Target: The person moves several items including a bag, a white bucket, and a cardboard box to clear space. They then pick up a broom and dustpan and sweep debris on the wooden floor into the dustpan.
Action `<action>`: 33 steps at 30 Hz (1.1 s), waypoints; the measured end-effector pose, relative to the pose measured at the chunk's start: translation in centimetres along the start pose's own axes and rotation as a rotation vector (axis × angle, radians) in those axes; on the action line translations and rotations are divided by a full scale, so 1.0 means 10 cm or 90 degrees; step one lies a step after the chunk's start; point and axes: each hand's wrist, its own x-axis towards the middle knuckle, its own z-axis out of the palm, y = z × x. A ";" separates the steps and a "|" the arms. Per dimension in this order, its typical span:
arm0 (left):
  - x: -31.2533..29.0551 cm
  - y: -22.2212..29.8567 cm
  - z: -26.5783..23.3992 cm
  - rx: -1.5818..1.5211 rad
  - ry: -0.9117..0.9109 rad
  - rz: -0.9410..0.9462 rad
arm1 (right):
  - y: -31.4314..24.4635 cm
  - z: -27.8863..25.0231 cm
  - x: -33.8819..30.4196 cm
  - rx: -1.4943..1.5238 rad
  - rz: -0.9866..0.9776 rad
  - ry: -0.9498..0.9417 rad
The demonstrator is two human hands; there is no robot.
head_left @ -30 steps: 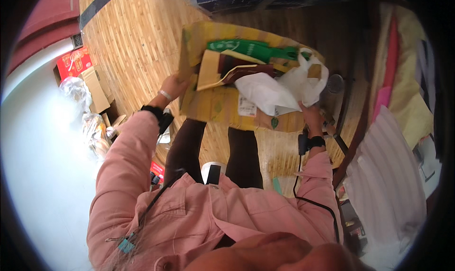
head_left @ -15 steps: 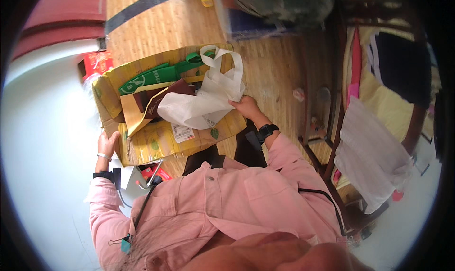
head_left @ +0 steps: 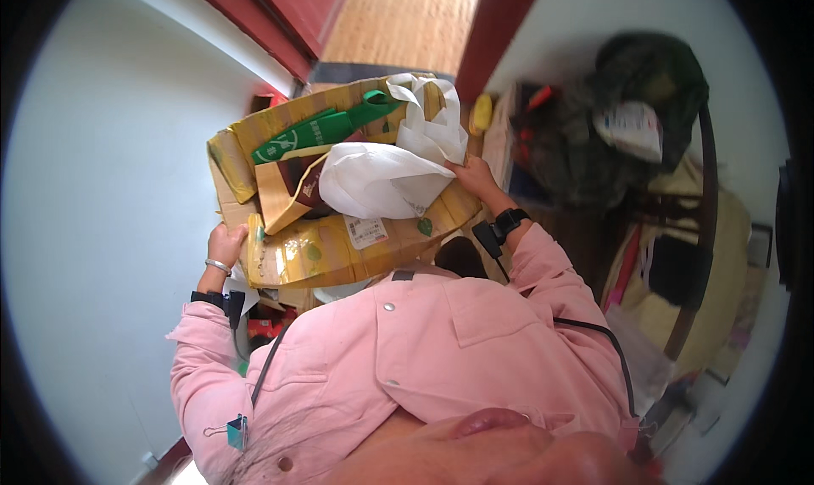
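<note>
Beyond the carton [head_left: 318,260], the doorway [head_left: 394,27] is open; wall [head_left: 102,231] blocks left.

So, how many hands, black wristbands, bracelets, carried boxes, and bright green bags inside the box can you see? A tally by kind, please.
Hands: 2 (left hand, right hand)
Black wristbands: 2 (left wristband, right wristband)
Bracelet: 1
Carried box: 1
Green bag: 1
Total: 7

The left hand [head_left: 225,246] and right hand [head_left: 475,180] grip a carton [head_left: 326,263] holding a white bag [head_left: 369,180].
</note>
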 end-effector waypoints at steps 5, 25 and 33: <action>-0.11 -0.23 0.02 0.031 0.017 0.030 | 0.11 0.03 -0.23 -0.101 -0.010 0.029; -0.26 -0.47 -0.25 0.092 -0.073 0.001 | -0.19 0.14 -0.37 -0.219 0.048 -0.026; -0.32 -0.52 -0.08 0.013 -0.060 0.110 | -0.15 0.23 -0.51 -0.171 0.004 0.066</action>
